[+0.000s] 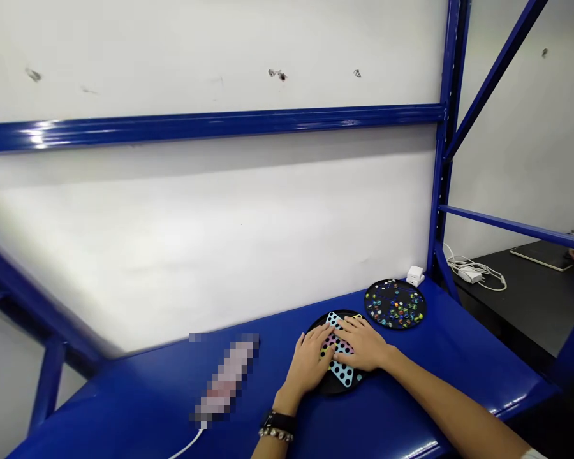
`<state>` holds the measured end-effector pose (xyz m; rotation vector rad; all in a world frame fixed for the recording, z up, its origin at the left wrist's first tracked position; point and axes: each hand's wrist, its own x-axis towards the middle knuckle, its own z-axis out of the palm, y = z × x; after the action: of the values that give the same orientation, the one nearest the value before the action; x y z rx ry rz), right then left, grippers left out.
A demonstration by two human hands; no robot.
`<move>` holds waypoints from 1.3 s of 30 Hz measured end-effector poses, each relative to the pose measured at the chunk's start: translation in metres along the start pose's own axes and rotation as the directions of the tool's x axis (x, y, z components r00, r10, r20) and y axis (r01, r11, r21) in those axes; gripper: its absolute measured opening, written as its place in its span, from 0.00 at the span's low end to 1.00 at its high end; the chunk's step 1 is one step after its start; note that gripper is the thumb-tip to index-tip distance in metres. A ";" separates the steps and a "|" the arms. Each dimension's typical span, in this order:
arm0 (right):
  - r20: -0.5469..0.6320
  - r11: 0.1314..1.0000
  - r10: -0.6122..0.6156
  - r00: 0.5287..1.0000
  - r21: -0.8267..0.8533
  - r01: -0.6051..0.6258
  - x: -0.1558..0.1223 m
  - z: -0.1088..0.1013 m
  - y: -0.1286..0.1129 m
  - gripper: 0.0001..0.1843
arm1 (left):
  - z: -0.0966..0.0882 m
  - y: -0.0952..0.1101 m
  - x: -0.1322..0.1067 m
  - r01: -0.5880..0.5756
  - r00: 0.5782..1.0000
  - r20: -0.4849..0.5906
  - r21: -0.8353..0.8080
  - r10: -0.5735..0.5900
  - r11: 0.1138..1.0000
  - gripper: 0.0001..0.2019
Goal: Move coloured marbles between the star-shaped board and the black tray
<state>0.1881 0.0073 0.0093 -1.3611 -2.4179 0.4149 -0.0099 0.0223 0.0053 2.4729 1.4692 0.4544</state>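
A Chinese checkers board (343, 375) with light blue, pink and yellow parts and black holes lies in a round black tray (329, 387) on the blue surface. My left hand (310, 358) rests flat on the board's left side, fingers stretched out and pointing away from me. On its right side lies my right hand (362, 343), also flat, with its fingers reaching left over the board. Neither hand is closed around anything. Much of the board is hidden under both hands. Behind and to the right, a second round black tray (373, 317) holds several loose coloured marbles (396, 306).
White chargers (414, 275) stand behind the marble tray. At left lies a pixelated flat object (227, 379) with a white cable (187, 444). Blue frame bars (210, 125) cross the white wall. A dark table (521, 287) at right bears cables, a tablet-like object and part of another person's hand.
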 end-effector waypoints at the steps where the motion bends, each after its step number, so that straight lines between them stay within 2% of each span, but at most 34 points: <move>1: -0.001 1.000 0.000 1.000 0.002 0.000 0.000 0.000 0.000 0.37 | 0.000 0.000 0.000 -0.001 1.000 -0.003 0.002 0.001 1.000 0.23; 7: -0.011 0.999 -0.013 1.000 0.033 0.014 0.000 0.003 0.003 0.36 | -0.001 0.000 -0.001 0.004 1.000 0.007 0.015 -0.004 1.000 0.23; 11: -0.104 0.998 0.025 0.994 0.064 -0.018 0.000 0.001 0.008 0.28 | -0.001 0.000 -0.001 -0.001 1.000 0.008 0.007 0.001 1.000 0.22; 15: -0.244 0.986 0.158 0.957 0.087 -0.140 0.000 -0.007 0.023 0.21 | -0.001 -0.001 -0.001 -0.004 1.000 -0.001 0.003 0.004 1.000 0.22; 20: -0.347 0.927 0.358 0.867 0.024 -0.373 -0.004 -0.027 0.053 0.15 | -0.002 -0.001 -0.001 -0.001 1.000 -0.006 0.015 0.002 1.000 0.21; 25: -0.276 0.854 0.513 0.813 0.073 -0.515 -0.012 -0.042 0.074 0.21 | -0.002 -0.001 -0.001 -0.019 0.999 -0.027 0.023 0.019 1.000 0.21; 30: -0.245 0.801 0.594 0.766 0.100 -0.590 -0.013 -0.046 0.077 0.33 | -0.005 0.002 -0.001 -0.009 1.000 -0.006 0.004 0.009 1.000 0.21; 35: -0.255 0.787 0.596 0.761 -0.003 -0.617 -0.012 -0.046 0.069 0.34 | -0.005 0.003 -0.001 0.010 1.000 0.020 -0.012 -0.010 1.000 0.21; 39: -0.237 0.788 0.595 0.768 -0.018 -0.616 -0.012 -0.047 0.070 0.32 | -0.003 0.002 -0.001 -0.006 1.000 -0.002 -0.005 0.006 1.000 0.21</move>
<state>0.2670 0.0358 0.0213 -2.1102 -1.7854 0.2767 -0.0105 0.0205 0.0085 2.4743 1.4604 0.4611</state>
